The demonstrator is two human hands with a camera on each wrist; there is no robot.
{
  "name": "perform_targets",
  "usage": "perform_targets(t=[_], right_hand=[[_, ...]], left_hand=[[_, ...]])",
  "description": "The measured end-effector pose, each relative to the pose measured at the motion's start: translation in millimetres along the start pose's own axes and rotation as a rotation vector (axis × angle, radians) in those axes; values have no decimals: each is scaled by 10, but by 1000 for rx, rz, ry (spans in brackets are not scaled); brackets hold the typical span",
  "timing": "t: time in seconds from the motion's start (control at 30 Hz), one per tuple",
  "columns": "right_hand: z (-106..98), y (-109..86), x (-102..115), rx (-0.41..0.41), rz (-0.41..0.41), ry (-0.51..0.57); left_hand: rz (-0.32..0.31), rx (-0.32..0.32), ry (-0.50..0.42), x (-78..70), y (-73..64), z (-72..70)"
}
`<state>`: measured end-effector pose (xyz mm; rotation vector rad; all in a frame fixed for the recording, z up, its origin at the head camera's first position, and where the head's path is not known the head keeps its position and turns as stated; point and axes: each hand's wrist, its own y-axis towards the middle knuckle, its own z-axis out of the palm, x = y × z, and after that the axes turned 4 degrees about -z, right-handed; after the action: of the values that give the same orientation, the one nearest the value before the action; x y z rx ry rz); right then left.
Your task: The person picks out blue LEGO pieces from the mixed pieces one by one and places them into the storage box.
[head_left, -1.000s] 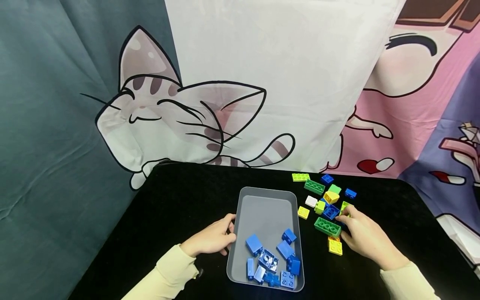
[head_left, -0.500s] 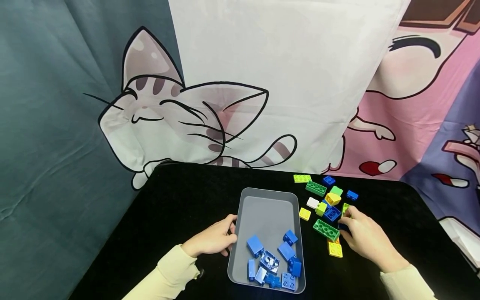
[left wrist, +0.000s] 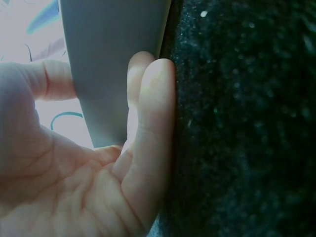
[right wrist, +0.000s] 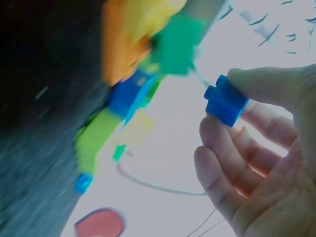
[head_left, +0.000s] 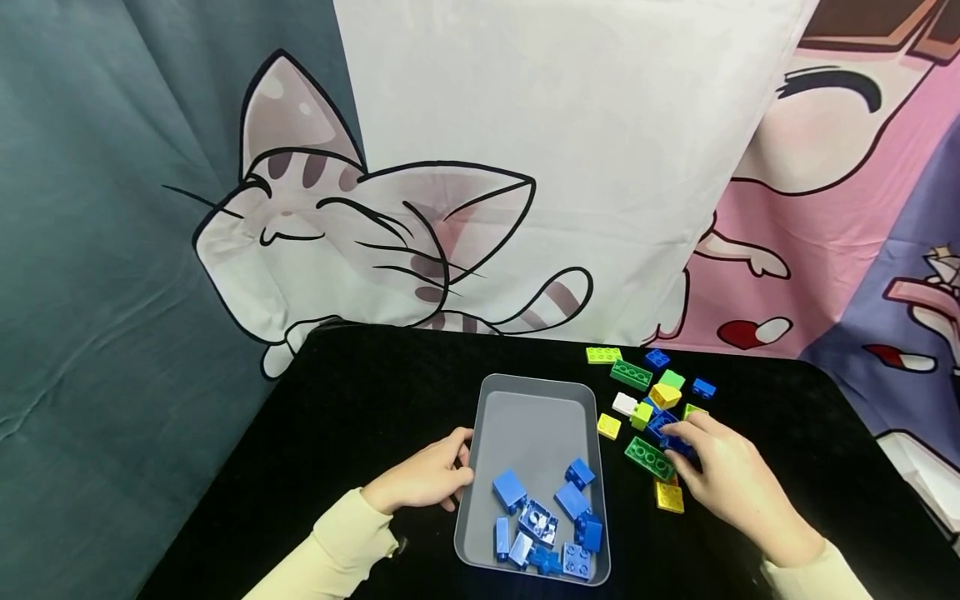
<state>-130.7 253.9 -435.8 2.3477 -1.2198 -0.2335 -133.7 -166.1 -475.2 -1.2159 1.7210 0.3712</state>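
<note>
My left hand (head_left: 423,477) grips the left rim of a grey tray (head_left: 528,429), its thumb at the edge and its fingers along the outer wall (left wrist: 111,74). Several blue building bricks (head_left: 538,521) lie in the tray's near half. To the right of the tray, my right hand (head_left: 738,479) pinches a small blue brick (right wrist: 227,102) between thumb and fingertips, just above the loose bricks. Under and beside that hand are a long green brick (head_left: 649,457), a yellow brick (head_left: 670,497) and another blue brick (head_left: 660,422).
Further loose bricks lie at the back right of the black table (head_left: 390,383): a lime one (head_left: 603,356), a long green one (head_left: 631,375), a white one (head_left: 624,404), a yellow one (head_left: 609,427) and blue ones (head_left: 703,388). A printed cloth (head_left: 600,125) hangs behind.
My right hand has picked up the small blue brick from among the loose ones and moved slightly left with it. The near green brick has shifted a little. My left hand stays on the tray.
</note>
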Motion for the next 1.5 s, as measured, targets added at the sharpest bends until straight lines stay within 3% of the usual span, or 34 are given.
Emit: perform_targets(t=[0.4,0.83,0.9,1.07,1.13,1.5], right_hand=[[-74,160,642,49,-65,171],[-116,202,1034,107,-179,328],[-123,195,1073,158,-168,333],[-149,142,1139,371,-63,303],[-152,128,1138,409,-38,295],[-48,113,897,262,-94,259]], left_hand=[[-5,-6,9,9,0,3],[-2,-18,27,32,10,17],[-5,-19,31,37,15,17],[-7,-18,33,39,22,22],[-4,-18,25,35,20,21],[-11,-24,24,34,13,21]])
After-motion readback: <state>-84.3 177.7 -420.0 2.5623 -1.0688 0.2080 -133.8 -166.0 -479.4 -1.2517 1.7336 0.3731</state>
